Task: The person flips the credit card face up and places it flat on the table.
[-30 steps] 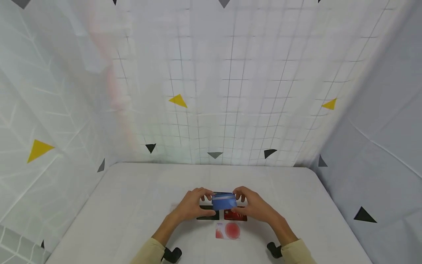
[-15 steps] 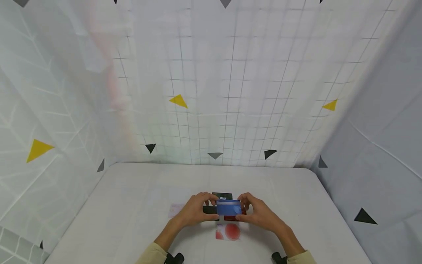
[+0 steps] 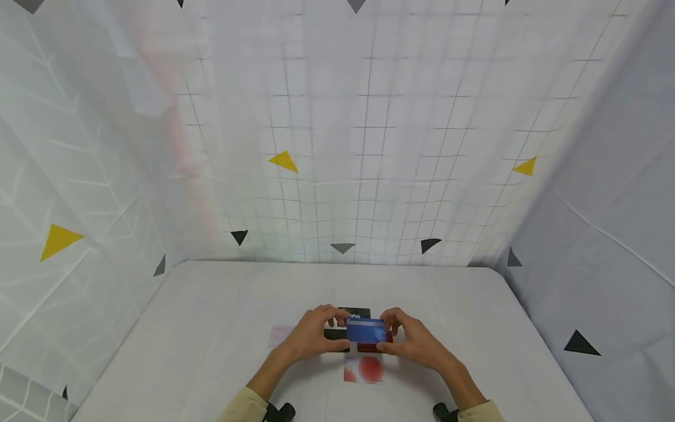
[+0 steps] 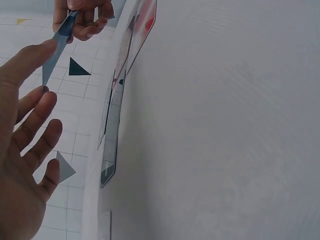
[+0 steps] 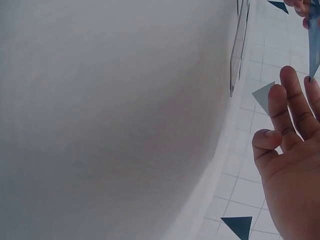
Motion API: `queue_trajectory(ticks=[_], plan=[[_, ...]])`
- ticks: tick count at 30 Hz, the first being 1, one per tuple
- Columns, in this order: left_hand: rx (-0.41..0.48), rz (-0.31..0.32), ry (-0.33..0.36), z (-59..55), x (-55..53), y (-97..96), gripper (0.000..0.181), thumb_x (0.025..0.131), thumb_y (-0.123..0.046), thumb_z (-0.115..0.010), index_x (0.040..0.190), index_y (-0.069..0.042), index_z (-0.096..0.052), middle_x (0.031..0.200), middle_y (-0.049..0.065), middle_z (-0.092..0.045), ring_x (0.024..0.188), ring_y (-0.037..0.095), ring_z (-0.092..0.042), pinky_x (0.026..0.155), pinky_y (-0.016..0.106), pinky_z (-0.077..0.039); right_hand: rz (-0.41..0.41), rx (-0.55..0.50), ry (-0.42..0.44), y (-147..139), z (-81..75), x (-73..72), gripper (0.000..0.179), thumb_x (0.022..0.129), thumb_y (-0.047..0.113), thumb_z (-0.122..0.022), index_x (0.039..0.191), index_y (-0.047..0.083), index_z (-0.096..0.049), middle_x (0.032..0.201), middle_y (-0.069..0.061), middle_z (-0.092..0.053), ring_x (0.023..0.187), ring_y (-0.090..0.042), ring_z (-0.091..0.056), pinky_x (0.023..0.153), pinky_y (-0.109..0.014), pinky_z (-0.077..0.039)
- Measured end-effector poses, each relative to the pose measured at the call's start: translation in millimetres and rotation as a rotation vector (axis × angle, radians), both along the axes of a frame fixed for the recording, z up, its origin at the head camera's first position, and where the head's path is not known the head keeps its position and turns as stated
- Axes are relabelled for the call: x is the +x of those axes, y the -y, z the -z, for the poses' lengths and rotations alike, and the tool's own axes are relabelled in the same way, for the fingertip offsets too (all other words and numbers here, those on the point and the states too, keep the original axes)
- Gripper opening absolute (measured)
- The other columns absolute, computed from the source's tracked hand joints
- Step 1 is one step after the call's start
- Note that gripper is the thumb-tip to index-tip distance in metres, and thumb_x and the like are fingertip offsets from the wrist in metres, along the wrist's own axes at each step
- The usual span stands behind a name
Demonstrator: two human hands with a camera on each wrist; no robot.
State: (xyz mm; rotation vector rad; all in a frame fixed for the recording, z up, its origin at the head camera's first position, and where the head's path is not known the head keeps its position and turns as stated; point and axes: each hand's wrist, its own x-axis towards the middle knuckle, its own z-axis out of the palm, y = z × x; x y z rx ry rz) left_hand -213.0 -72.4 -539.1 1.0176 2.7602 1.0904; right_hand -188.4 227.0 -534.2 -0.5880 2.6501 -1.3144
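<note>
Both hands hold a blue plastic card [image 3: 366, 331] above the table, one at each short end. My left hand [image 3: 311, 334] pinches its left end between thumb and forefinger; the left wrist view shows the card [image 4: 60, 45] edge-on, the other fingers loosely bent. At the right end, my right hand [image 3: 413, 337] pinches with thumb and fingertips. Below lie a black card [image 3: 336, 334], a red card [image 3: 369, 347] mostly covered in view, and a dark card with "Vip" lettering [image 3: 355, 312] farther back. Nearer me is a white card with pink-red circles [image 3: 364, 369].
A pale pink card [image 3: 280, 335] lies left, partly behind the left hand. The white table [image 3: 221, 305] extends to both sides. A white gridded sheet [image 3: 337, 117] hangs behind it, with sheets at both sides. Dark wrist mounts [image 3: 280, 412] sit at the sleeves.
Over the second, both hands have brought the blue card slightly right and toward me, uncovering the "Vip" card and covering more of the red one. The last half second shows almost no movement.
</note>
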Motion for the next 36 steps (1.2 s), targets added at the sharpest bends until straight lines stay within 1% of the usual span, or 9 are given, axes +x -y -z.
queue_trajectory(ticks=[4, 9, 16, 23, 25, 27, 32, 34, 36], plan=[[-0.002, 0.0, -0.003, -1.2, 0.6, 0.1, 0.059, 0.084, -0.052, -0.077, 0.135, -0.027, -0.06, 0.105, -0.014, -0.061, 0.097, 0.007, -0.054, 0.089, 0.038, -0.041, 0.004, 0.005, -0.008, 0.9, -0.7, 0.9, 0.057, 0.081, 0.043, -0.083, 0.124, 0.024, -0.051, 0.102, 0.007, -0.06, 0.099, -0.021, -0.057, 0.079, -0.038, -0.051], [-0.008, 0.002, 0.0, -1.1, 0.4, 0.7, 0.06, 0.084, -0.056, -0.076, 0.135, -0.029, -0.061, 0.105, -0.014, -0.061, 0.098, 0.007, -0.054, 0.089, 0.038, -0.042, 0.019, 0.006, -0.017, 2.5, -2.1, 2.1, 0.057, 0.081, 0.042, -0.084, 0.125, 0.025, -0.05, 0.102, 0.008, -0.059, 0.099, -0.02, -0.057, 0.08, -0.039, -0.051], [-0.02, 0.002, -0.003, -2.9, 0.1, -0.6, 0.06, 0.082, -0.056, -0.078, 0.132, -0.027, -0.064, 0.104, -0.013, -0.061, 0.098, 0.008, -0.055, 0.09, 0.039, -0.041, 0.022, -0.014, -0.079, 4.2, -7.9, 1.9, 0.06, 0.08, 0.045, -0.083, 0.126, 0.021, -0.053, 0.101, 0.01, -0.06, 0.097, -0.02, -0.056, 0.089, -0.049, -0.044], [-0.045, 0.002, -0.026, -2.2, 0.3, -3.4, 0.058, 0.08, -0.054, -0.081, 0.129, -0.029, -0.064, 0.102, -0.013, -0.061, 0.098, 0.011, -0.057, 0.087, 0.035, -0.04, 0.012, -0.064, -0.102, 9.7, -18.2, 2.3, 0.058, 0.082, 0.04, -0.082, 0.128, 0.02, -0.053, 0.103, 0.007, -0.058, 0.1, -0.026, -0.055, 0.088, -0.055, -0.045], [-0.051, 0.003, -0.025, -2.0, 0.8, -4.9, 0.057, 0.079, -0.054, -0.081, 0.128, -0.031, -0.065, 0.102, -0.015, -0.061, 0.098, 0.01, -0.057, 0.087, 0.035, -0.039, 0.008, -0.073, -0.112, 11.8, -19.6, 2.3, 0.059, 0.082, 0.039, -0.082, 0.129, 0.019, -0.053, 0.104, 0.007, -0.058, 0.101, -0.025, -0.055, 0.087, -0.054, -0.046], [-0.061, 0.003, -0.024, -2.0, 1.5, -6.6, 0.055, 0.079, -0.055, -0.08, 0.127, -0.032, -0.065, 0.103, -0.016, -0.061, 0.099, 0.009, -0.057, 0.088, 0.035, -0.04, 0.006, -0.074, -0.125, 14.4, -20.4, 2.0, 0.058, 0.083, 0.041, -0.082, 0.129, 0.023, -0.052, 0.105, 0.006, -0.058, 0.101, -0.023, -0.055, 0.086, -0.052, -0.046], [-0.08, 0.003, -0.017, -2.7, 3.8, -10.7, 0.053, 0.08, -0.058, -0.079, 0.124, -0.032, -0.066, 0.106, -0.014, -0.064, 0.102, 0.008, -0.057, 0.09, 0.037, -0.04, -0.011, -0.079, -0.166, 21.8, -22.8, 1.2, 0.058, 0.083, 0.044, -0.081, 0.13, 0.034, -0.05, 0.108, -0.003, -0.06, 0.1, -0.019, -0.054, 0.081, -0.048, -0.046], [-0.085, 0.001, -0.006, -2.6, 4.8, -12.2, 0.053, 0.079, -0.058, -0.079, 0.124, -0.032, -0.066, 0.108, -0.014, -0.065, 0.104, 0.008, -0.057, 0.092, 0.038, -0.041, -0.018, -0.085, -0.172, 24.8, -24.1, 1.2, 0.06, 0.082, 0.044, -0.082, 0.132, 0.033, -0.05, 0.109, -0.002, -0.06, 0.1, -0.019, -0.054, 0.081, -0.047, -0.046], [-0.091, -0.005, -0.001, -1.6, 5.3, -13.4, 0.053, 0.079, -0.06, -0.078, 0.124, -0.034, -0.066, 0.109, -0.015, -0.064, 0.106, 0.008, -0.057, 0.094, 0.038, -0.041, -0.018, -0.086, -0.173, 27.4, -24.8, 1.5, 0.062, 0.082, 0.045, -0.082, 0.134, 0.033, -0.05, 0.109, 0.003, -0.059, 0.101, -0.021, -0.055, 0.08, -0.046, -0.047]])
